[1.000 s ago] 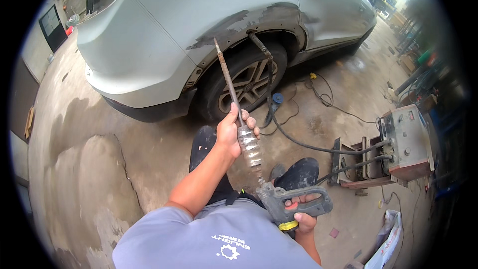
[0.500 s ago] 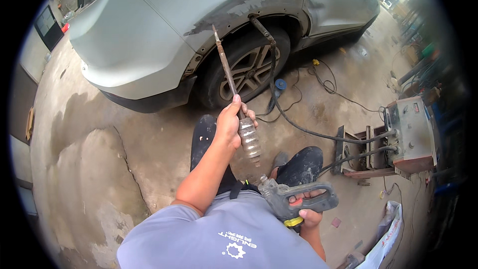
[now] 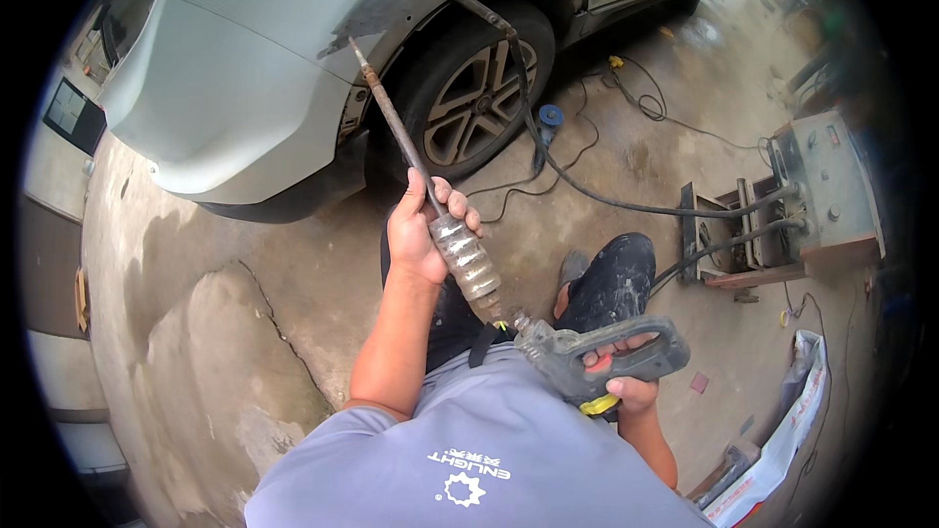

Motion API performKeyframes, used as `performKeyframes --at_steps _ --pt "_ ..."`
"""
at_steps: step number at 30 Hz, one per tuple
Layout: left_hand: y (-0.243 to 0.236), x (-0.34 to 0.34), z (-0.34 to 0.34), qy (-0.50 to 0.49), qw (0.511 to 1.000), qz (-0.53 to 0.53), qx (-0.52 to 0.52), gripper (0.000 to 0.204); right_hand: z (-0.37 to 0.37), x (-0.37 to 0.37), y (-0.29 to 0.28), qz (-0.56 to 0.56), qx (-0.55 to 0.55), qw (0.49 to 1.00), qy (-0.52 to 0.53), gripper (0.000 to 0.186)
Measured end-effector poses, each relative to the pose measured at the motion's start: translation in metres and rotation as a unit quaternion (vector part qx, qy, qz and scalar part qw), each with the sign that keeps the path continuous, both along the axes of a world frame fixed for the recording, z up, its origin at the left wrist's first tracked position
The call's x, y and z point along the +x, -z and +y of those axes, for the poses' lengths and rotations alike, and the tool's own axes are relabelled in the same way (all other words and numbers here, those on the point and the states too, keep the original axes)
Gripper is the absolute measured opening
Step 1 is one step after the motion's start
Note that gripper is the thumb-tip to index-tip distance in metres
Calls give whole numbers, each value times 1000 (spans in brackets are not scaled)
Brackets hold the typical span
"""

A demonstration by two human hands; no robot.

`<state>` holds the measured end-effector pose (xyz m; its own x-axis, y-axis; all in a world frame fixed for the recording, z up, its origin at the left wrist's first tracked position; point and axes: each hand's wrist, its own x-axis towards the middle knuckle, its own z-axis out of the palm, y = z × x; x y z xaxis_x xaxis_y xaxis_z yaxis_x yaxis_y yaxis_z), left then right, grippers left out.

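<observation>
A long slide-hammer puller [image 3: 468, 259], with a thin rod and a ribbed metal weight, slants up from my lap toward the car. My left hand [image 3: 423, 225] is closed around it where the rod meets the weight. Its pointed tip overlaps the grey-patched fender [image 3: 386, 5]; whether they touch I cannot tell. In my right hand [image 3: 631, 381] is a black pistol-shaped welding gun [image 3: 577, 352] with a loop handle, a red trigger and a yellow band, fingers through the loop. The gun's nose lies close to the puller's lower end; contact there is unclear.
A silver car [image 3: 245, 59] with its rear wheel [image 3: 479, 103] stands ahead. A dark cable [image 3: 636, 205] runs from a clamp bar at the wheel arch to a grey welding machine [image 3: 831, 191] at right. A blue-topped tool [image 3: 551, 115] and thin cords lie on the concrete.
My left hand has tilted the puller, its tip swinging left and its lower end nearing the gun's nose. The view has shifted, and the gun sits slightly farther right and higher.
</observation>
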<state>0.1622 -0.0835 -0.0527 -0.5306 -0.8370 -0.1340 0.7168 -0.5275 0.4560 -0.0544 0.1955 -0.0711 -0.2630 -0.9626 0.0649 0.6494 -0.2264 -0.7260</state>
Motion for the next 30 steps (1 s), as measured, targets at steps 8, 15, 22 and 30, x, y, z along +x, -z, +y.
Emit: performKeyframes --at_steps 8,15,22,30 --pt "-3 -2 0 2 1000 -15 2 49 1 -8 7 27 -5 1000 -12 71" --pt "-4 -11 -2 18 998 57 -28 45 2 -9 11 3 8 1000 -28 68" --pt "-1 -16 -3 10 997 81 -9 49 5 -11 14 20 10 1000 -14 66" --pt "-8 -22 2 -13 998 62 13 50 -3 -1 -3 17 17 999 21 64"
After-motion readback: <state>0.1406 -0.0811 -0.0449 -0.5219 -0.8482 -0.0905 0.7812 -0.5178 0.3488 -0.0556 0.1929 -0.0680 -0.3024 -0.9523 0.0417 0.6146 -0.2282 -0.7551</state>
